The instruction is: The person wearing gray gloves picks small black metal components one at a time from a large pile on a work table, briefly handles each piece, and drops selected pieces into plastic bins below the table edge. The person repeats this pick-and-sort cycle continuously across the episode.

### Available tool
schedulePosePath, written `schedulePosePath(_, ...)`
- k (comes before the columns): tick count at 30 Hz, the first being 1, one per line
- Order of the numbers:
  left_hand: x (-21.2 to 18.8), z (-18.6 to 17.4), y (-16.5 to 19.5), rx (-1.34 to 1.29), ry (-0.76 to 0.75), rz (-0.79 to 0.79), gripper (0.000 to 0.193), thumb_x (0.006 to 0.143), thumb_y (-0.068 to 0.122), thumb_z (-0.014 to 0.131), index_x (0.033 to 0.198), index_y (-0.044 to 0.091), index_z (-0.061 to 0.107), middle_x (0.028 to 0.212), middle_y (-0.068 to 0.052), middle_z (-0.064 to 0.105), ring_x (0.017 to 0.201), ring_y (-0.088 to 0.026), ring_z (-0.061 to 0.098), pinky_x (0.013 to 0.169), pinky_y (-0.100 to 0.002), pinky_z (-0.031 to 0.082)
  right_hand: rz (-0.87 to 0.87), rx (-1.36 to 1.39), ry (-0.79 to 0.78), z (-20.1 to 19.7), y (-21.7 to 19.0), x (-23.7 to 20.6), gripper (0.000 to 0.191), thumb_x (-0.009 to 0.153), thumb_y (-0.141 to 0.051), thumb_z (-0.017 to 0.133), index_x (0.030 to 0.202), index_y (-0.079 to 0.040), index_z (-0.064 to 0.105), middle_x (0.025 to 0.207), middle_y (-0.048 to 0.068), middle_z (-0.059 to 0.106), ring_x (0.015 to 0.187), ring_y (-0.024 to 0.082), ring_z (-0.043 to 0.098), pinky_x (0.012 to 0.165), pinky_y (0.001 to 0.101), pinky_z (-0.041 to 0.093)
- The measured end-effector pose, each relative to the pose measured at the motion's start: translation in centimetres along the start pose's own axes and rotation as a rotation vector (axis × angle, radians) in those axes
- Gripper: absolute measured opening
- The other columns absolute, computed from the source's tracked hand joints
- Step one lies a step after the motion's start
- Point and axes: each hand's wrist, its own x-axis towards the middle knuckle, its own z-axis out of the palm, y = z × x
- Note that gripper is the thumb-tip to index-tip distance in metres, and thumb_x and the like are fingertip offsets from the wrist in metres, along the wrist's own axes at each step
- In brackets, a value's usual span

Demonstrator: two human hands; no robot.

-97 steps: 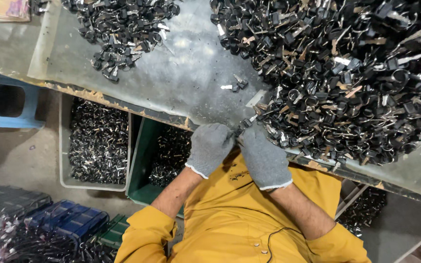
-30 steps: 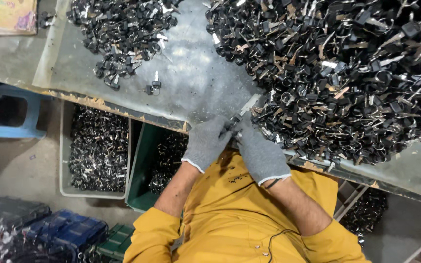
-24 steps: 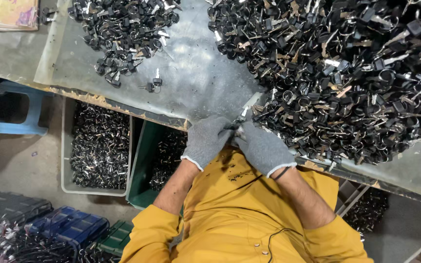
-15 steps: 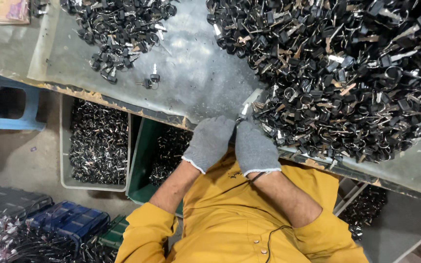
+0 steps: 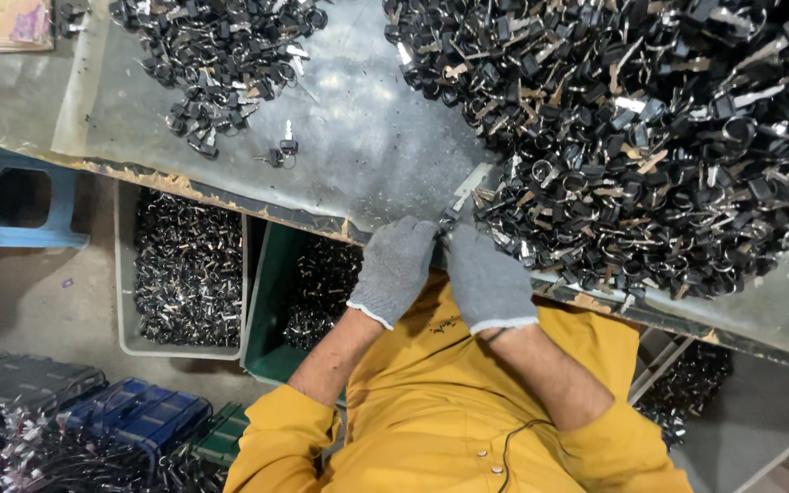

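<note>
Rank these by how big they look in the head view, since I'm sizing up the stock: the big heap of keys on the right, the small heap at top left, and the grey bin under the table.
1. Big heap of keys, clearly largest.
2. Small heap and grey bin look about alike; the bin sits lower, farther from the camera, so no ranking between them.

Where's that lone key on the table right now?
In the head view, the lone key lies on the table, just below the small pile, left of the gloved hands.

Gloved hands meeting, fingertips together

Left hand (image 5: pixel 394 267) and right hand (image 5: pixel 486 278), both in grey knit gloves, are curled with fingertips touching; bare forearms slant back into rolled yellow sleeves.
</note>
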Motion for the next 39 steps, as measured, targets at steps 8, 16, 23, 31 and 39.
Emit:
schedulePosePath(8, 0.4, -1.2, 0.6, -0.221, 0.091, -0.051, 0.053, 0.087, -0.004, 0.05, 0.137, 0.011, 0.059, 0.106, -0.013, 0.07, 0.092, -0.036, 0.069, 0.079, -0.046, 0.055, -0.331, -0.065, 0.184, 0.8, 0.5, 0.0, 0.029, 0.087, -0.012, 0.056, 0.115, -0.003, 0.058, 0.128, 0.026, 0.067, 0.087, 0.036, 0.075, 0.06, 0.0439, 0.061)
schedulePosePath(16, 0.0, -1.1, 0.4, -0.18, 0.124, -0.032, 0.037, 0.085, 0.001, 0.06, 0.121, 0.01, 0.064, 0.096, -0.012, 0.071, 0.085, -0.035, 0.069, 0.075, -0.046, 0.054, -0.09, 0.116, -0.166, -0.3, 0.4, 1.8, 0.035, 0.1, -0.028, 0.056, 0.117, 0.002, 0.055, 0.099, 0.026, 0.073, 0.088, 0.04, 0.073, 0.079, 0.0482, 0.059)
schedulePosePath(23, -0.9, -0.2, 0.8, 0.125, 0.108, -0.05, 0.008, 0.094, 0.016, 0.071, 0.095, 0.01, 0.065, 0.083, -0.012, 0.067, 0.079, -0.035, 0.068, 0.07, -0.048, 0.053, 0.026, 0.014, -0.134, 0.0, 0.9, 0.0, 0.032, 0.101, -0.03, 0.056, 0.118, -0.003, 0.053, 0.102, 0.023, 0.068, 0.081, 0.041, 0.073, 0.063, 0.051, 0.059)
schedulePosePath(31, -1.4, 0.7, -0.1, -0.006, 0.14, -0.089, 0.008, 0.086, 0.012, 0.072, 0.084, 0.01, 0.064, 0.08, -0.011, 0.066, 0.075, -0.035, 0.066, 0.067, -0.047, 0.052, -0.168, 0.029, 0.161, 2.1, 0.9, -0.2, 0.018, 0.096, -0.014, 0.056, 0.111, -0.005, 0.058, 0.101, 0.021, 0.07, 0.081, 0.038, 0.073, 0.061, 0.0477, 0.059)
schedulePosePath(39, -1.0, -1.6, 0.6, -0.064, 0.258, -0.253, 0.01, 0.094, 0.014, 0.067, 0.102, 0.01, 0.064, 0.084, -0.01, 0.069, 0.074, -0.029, 0.07, 0.068, -0.041, 0.055, -0.069, 0.203, -0.146, -0.2, 0.9, 0.1, 0.027, 0.1, -0.027, 0.056, 0.104, 0.0, 0.056, 0.089, 0.023, 0.071, 0.081, 0.041, 0.072, 0.07, 0.0517, 0.057)
